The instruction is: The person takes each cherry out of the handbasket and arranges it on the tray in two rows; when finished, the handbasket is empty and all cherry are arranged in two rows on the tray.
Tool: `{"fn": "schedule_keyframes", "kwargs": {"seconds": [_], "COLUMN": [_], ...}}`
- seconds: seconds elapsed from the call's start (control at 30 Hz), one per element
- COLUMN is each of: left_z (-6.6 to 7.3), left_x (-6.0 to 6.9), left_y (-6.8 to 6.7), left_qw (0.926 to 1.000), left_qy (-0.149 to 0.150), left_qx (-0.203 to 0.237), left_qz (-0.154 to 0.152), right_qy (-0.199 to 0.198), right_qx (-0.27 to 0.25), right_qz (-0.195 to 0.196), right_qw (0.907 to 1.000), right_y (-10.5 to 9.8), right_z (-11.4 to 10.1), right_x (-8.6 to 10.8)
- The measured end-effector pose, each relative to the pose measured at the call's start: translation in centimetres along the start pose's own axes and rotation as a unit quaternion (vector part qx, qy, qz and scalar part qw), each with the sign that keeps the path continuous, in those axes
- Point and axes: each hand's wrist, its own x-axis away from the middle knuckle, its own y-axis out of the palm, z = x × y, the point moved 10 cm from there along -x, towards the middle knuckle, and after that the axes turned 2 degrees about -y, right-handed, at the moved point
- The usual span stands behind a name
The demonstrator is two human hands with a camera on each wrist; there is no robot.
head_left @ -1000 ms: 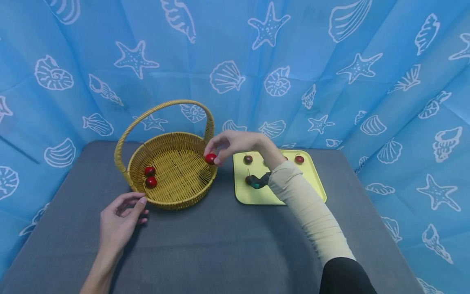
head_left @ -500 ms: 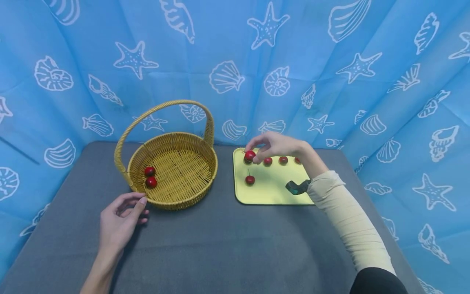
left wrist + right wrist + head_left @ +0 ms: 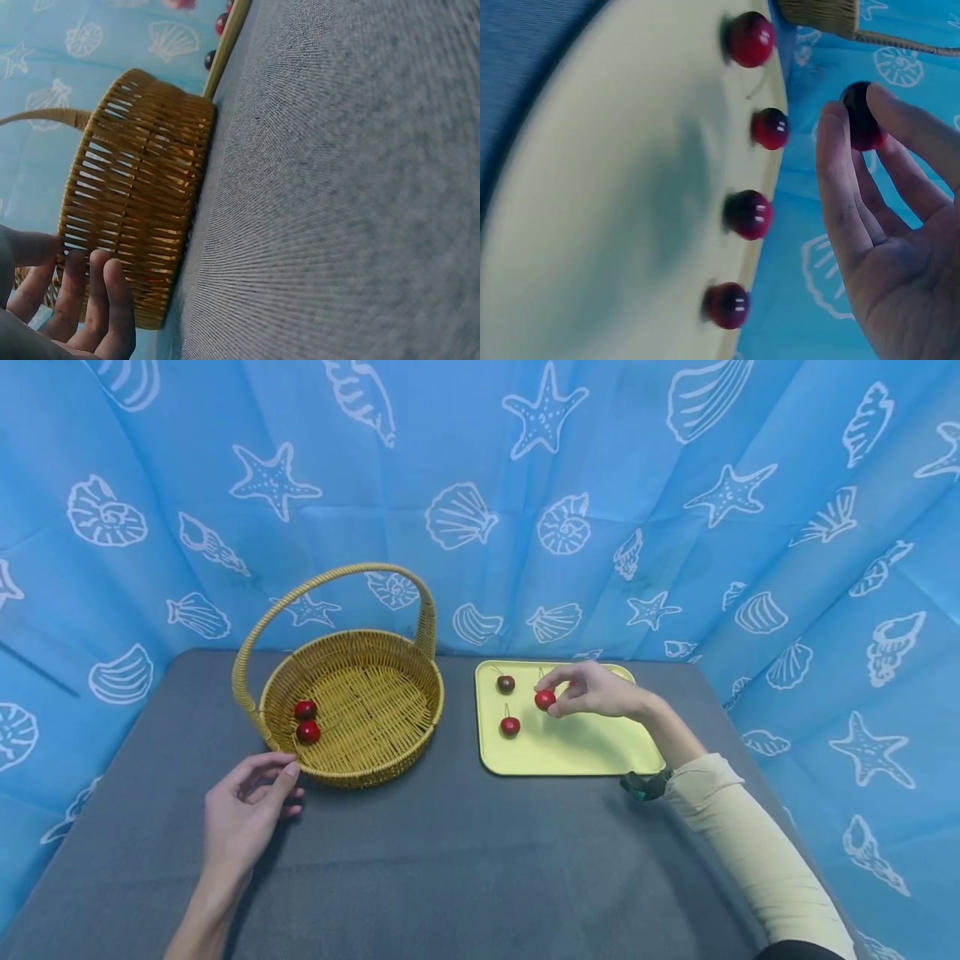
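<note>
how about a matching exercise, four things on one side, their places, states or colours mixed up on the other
1. basket
2. tray
3. right grip
4. left grip

A. at the basket's rim
B. flat, pale yellow
C. pinches a cherry
D. two cherries inside

Pairs: 1-D, 2-B, 3-C, 4-A

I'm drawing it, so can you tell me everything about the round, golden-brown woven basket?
This round, golden-brown basket looks like woven wicker, with slits in its wall and a tall, arched handle. It stands upright on a grey cloth surface. Two shiny, round red cherries lie inside, towards the left; the person's left hand holds its near-left rim.
</note>
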Motion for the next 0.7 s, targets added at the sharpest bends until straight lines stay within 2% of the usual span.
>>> {"fn": "schedule_keyframes", "kwargs": {"seconds": [0.2, 0.4, 0.7], "left_z": [-0.2, -0.1, -0.2], "left_x": [-0.1, 0.0, 0.0], "left_y": [0.0, 0.0, 0.1], "left_qw": [0.9998, 0.9996, 0.9996], "left_qy": [-0.014, -0.015, -0.017], "left_qx": [-0.012, -0.022, -0.023], "left_qz": [0.002, 0.006, 0.007], "right_qy": [0.001, -0.002, -0.047], "right_qx": [0.001, 0.021, 0.055], "right_qz": [0.014, 0.029, 0.054], "right_qw": [0.9999, 0.9993, 0.9959], "right_y": [1.1, 2.0, 2.3], "right_z": [2.0, 3.4, 3.8], "right_x": [0.6, 0.6, 0.4]}}
